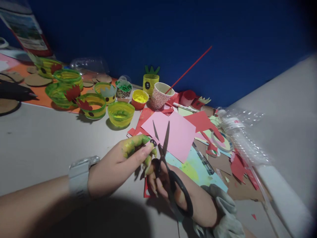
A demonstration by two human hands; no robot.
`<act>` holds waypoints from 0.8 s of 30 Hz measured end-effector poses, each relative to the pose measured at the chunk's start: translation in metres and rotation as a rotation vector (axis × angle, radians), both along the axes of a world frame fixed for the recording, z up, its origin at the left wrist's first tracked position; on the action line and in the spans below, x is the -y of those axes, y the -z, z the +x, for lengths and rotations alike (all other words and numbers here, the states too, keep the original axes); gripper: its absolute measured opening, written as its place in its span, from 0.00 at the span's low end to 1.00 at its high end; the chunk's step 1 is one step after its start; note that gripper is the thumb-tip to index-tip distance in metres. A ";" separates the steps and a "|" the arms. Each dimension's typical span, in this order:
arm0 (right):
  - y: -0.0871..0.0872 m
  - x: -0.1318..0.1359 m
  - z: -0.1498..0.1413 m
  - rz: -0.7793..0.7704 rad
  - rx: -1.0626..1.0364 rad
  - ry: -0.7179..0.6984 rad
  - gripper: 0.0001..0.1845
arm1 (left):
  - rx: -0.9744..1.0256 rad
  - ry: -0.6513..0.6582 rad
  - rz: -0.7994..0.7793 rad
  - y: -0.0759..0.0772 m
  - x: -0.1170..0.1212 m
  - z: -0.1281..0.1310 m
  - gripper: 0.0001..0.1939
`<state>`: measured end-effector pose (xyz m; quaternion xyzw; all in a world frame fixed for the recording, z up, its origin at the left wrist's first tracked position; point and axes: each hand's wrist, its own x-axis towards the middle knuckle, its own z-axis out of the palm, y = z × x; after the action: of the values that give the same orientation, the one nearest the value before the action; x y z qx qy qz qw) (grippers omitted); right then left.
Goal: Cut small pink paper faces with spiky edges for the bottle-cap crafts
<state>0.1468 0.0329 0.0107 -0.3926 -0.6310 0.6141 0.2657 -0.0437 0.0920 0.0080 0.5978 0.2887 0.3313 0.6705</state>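
Between thumb and fingers, my left hand (133,152) pinches a small pink paper piece (154,142) with a black oval drawn on it. Yellow and green paint stains those fingers. My right hand (160,181) has its fingers through the handles of black-handled scissors (170,175). The scissor blades stand apart and point away from me, just right of the paper piece. Behind the blades lie pink paper sheets (180,135). Part of a red piece (148,189) shows beneath my hands.
Several painted bowls, among them a yellow-green bowl (121,114), stand at the back left. A patterned paper cup (160,96) holds a red stick (190,69). Paper scraps, a black pen (203,158) and a clear plastic bottle (245,138) lie on the right. A glue gun (17,91) is far left.
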 end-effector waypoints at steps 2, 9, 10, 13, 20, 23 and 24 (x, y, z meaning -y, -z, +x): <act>-0.004 -0.001 0.000 0.016 0.103 -0.025 0.30 | -0.019 -0.011 0.017 -0.001 0.000 0.001 0.15; -0.017 -0.004 -0.002 0.001 0.204 -0.054 0.24 | -0.148 0.020 0.161 -0.003 -0.001 -0.001 0.15; -0.016 -0.004 -0.002 0.001 0.203 -0.043 0.24 | -0.167 0.038 0.164 -0.002 -0.001 -0.001 0.15; -0.011 -0.003 -0.001 0.011 0.183 -0.040 0.24 | -0.197 0.053 0.159 -0.001 0.001 -0.002 0.16; 0.003 0.002 -0.004 0.013 0.057 0.003 0.34 | -0.169 0.029 0.134 -0.006 0.004 -0.001 0.17; -0.004 0.000 -0.004 0.026 0.062 -0.018 0.33 | -0.116 0.093 0.086 -0.008 0.004 -0.002 0.18; -0.007 -0.001 -0.004 0.029 0.076 -0.031 0.32 | -0.098 0.109 0.071 -0.008 0.005 -0.002 0.18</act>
<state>0.1433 0.0341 0.0179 -0.4017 -0.6557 0.5935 0.2377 -0.0455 0.0875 0.0163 0.6515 0.2766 0.2747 0.6509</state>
